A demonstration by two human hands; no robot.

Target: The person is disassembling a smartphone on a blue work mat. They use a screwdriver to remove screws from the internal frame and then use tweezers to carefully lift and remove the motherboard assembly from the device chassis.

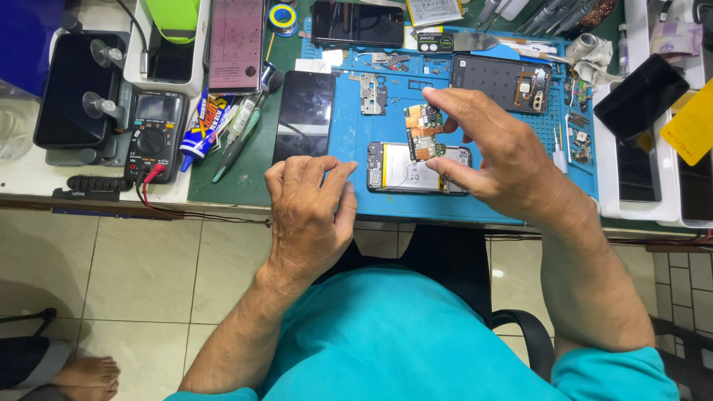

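Surface: a blue mat [349, 141] lies on a green pad [223, 189] at the front of a cluttered white bench [30, 178].
Room: pale tiled floor [141, 275] below the bench; a black chair arm [527, 334] by the person's right side; someone else's bare foot [85, 371] at the lower left corner.
Right hand [505, 160]: raised over the mat, thumb and forefinger pinching a small circuit board [422, 132] by its right edge, the other fingers curled loosely behind.
Board: held upright and a little tilted, just above the top end of the open phone [416, 169]; whether it touches the phone, I cannot tell.
Open phone: flat on the mat near its front edge, back off, pale battery showing, partly under the right thumb.
Left hand [308, 204]: empty, palm down, fingers bent and close together, resting at the mat's front left edge, just left of the open phone.
Near left hand: a dark screen panel [303, 115] lies just beyond the knuckles.
Behind board: a black back cover [501, 82] and a metal shield [373, 94], both flat on the mat.
Left bench: a black multimeter [152, 134] with red lead, and a glue tube [200, 130] beside it.
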